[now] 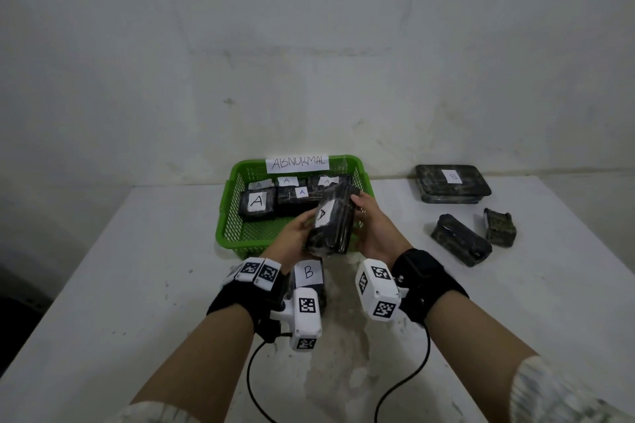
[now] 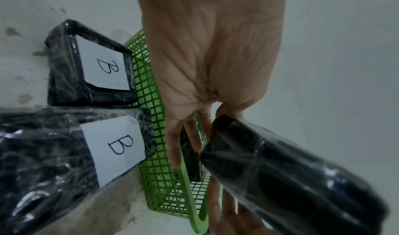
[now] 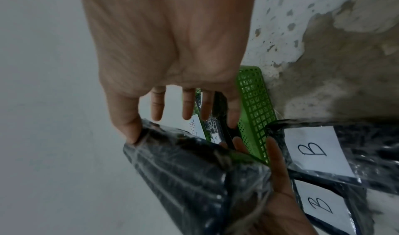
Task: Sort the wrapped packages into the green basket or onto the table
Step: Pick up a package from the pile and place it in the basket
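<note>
Both hands hold one black wrapped package (image 1: 330, 221) with a white "A" label, tilted, over the near edge of the green basket (image 1: 227, 213). My left hand (image 1: 292, 237) cradles its lower left side with the thumb on top. My right hand (image 1: 375, 227) holds its upper right end; in the right wrist view the thumb presses the package (image 3: 194, 179) while the fingers (image 3: 187, 105) are spread. The left wrist view shows the package (image 2: 285, 179) at my left hand's (image 2: 211, 59) thumb. Several "A" packages (image 1: 257, 204) lie in the basket.
A "B" package (image 1: 308, 274) lies on the table just under my wrists, with a second "B" package (image 2: 101, 68) beside it against the basket wall. At the right lie a flat "B" package (image 1: 452, 183) and two smaller packages (image 1: 460, 241) (image 1: 500, 228). A wall stands behind the table.
</note>
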